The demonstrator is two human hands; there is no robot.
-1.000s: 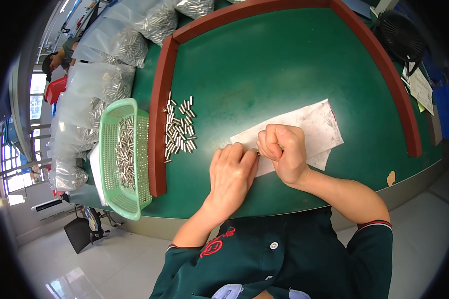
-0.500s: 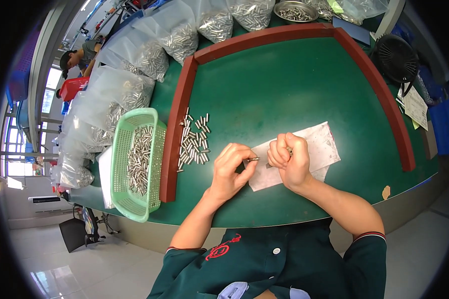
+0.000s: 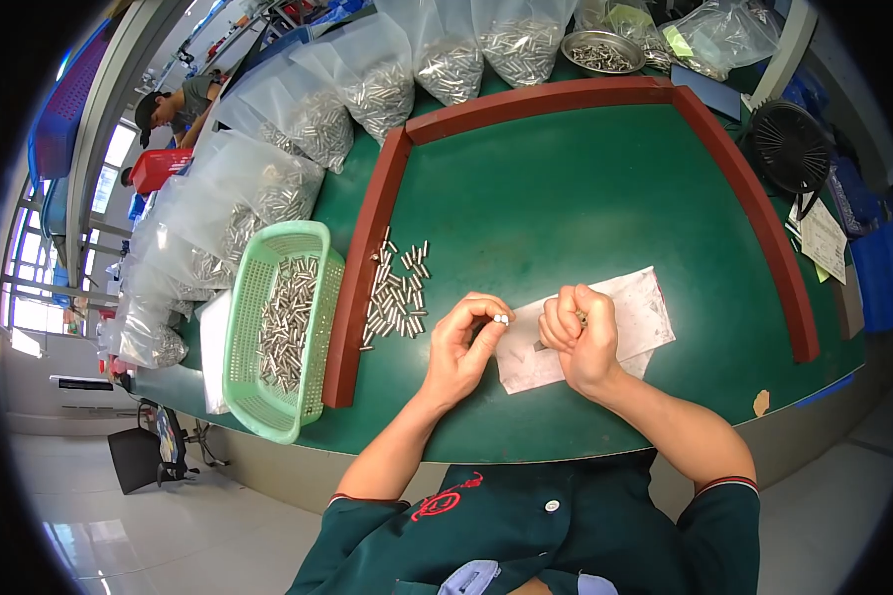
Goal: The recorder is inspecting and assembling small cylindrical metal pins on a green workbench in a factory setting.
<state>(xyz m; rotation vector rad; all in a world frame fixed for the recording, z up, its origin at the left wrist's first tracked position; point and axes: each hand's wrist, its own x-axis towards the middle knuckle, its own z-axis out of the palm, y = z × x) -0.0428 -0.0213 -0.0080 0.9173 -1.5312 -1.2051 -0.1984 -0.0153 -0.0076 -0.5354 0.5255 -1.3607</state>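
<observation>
Left hand (image 3: 461, 347) pinches a small silver metal pin (image 3: 501, 319), its axis pointing rightward toward the clenched right hand (image 3: 577, 332) just beside.

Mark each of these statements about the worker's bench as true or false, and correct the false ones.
1. The left hand pinches a small metal pin between its fingertips. True.
2. The right hand lies flat and open on the table. False: it is curled into a loose fist over the white paper sheet.
3. The green basket is empty. False: it holds many metal pins.
4. A loose pile of pins lies on the green mat, left of the hands. True.
5. The clear bags along the bench hold metal parts. True.
</observation>
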